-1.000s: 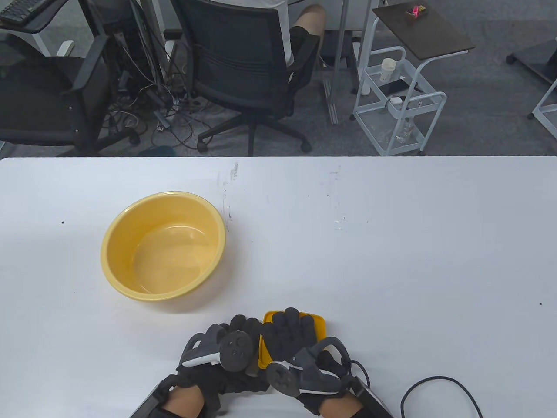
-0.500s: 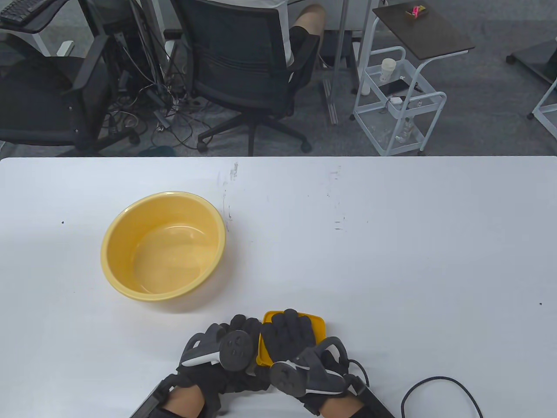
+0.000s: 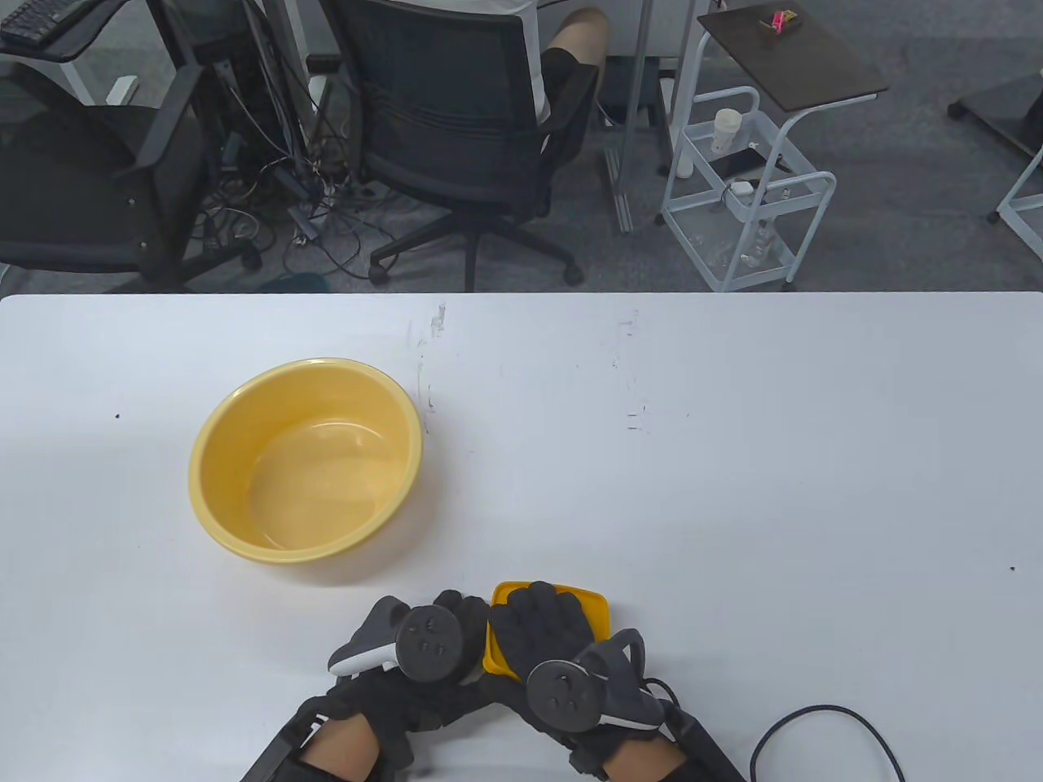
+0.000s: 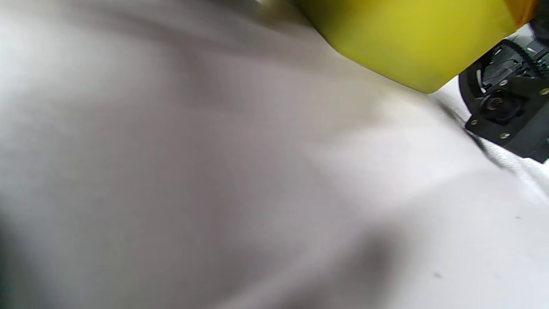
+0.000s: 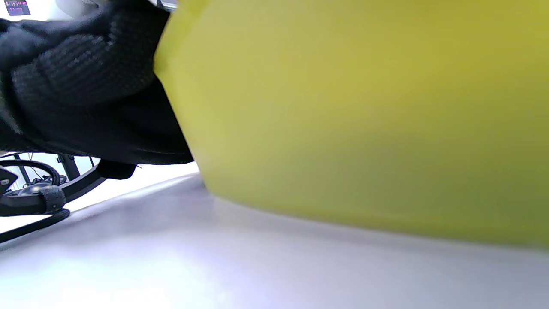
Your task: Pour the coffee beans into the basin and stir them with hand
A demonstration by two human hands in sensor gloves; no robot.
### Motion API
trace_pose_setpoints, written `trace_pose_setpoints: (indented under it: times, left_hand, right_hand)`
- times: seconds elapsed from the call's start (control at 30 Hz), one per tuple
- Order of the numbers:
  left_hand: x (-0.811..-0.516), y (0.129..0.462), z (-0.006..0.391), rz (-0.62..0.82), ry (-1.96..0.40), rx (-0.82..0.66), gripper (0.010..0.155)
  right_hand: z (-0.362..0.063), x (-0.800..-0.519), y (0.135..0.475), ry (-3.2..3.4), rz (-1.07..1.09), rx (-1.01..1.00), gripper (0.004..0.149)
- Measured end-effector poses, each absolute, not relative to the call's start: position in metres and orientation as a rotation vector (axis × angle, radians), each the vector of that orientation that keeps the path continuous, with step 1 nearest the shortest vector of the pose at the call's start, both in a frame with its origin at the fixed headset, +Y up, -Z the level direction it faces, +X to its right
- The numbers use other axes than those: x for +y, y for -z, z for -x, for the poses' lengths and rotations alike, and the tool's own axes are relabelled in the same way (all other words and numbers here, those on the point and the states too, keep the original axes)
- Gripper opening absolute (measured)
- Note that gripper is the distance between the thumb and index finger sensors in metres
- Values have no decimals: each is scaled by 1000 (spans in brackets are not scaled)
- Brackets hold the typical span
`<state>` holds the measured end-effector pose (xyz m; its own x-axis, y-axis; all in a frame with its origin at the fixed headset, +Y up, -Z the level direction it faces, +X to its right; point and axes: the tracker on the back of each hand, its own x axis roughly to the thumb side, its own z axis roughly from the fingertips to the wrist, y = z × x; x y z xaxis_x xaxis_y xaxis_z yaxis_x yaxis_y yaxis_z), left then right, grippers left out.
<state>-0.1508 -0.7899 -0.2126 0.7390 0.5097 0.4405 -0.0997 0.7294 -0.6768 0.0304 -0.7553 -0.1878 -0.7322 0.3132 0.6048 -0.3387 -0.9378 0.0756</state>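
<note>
An empty yellow basin [image 3: 244,423] stands on the white table [image 3: 733,489], left of centre. A small yellow lidded container [image 3: 593,612] sits near the front edge; whatever it holds is hidden. My right hand [image 3: 538,615] lies over its lid, fingers draped to the far edge. My left hand [image 3: 464,612] grips the container's left side. The left wrist view shows a corner of the container [image 4: 411,38] above the table. Close up in the right wrist view, the container's wall [image 5: 364,116] fills the frame with the left hand's glove [image 5: 81,86] against it.
A black cable [image 3: 823,717] loops on the table at the front right. Beyond the far edge are office chairs [image 3: 464,122], a white cart [image 3: 745,195] and a seated person. Bare tabletop stretches to the right of the basin.
Both wrists have turned: the left tracker now faces up and sits further right, and the right tracker has shifted right. The container and basin stay in place.
</note>
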Motion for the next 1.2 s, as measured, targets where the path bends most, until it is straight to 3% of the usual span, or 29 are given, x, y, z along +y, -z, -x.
trace_pose_setpoints:
  times: [0.43, 0.63, 0.83, 0.97, 1.2]
  left_hand:
    - [-789, 206, 146, 709, -485, -622, 81]
    - [-786, 200, 143, 704, -497, -585, 78]
    - [-785, 198, 141, 680, -486, -574, 77]
    - [-784, 199, 142, 668, -481, -568, 78]
    - [-784, 200, 141, 632, -468, -539, 81]
  right_hand:
    - [-39, -742, 190, -2552, -842, -76, 75]
    - [-58, -717, 187, -2521, -761, -271, 74]
    - [-133, -690, 202, -2351, -279, -469, 70]
    - [-187, -703, 220, -2363, 56, -417, 70]
    - [-235, -730, 233, -2280, 440, -291, 72]
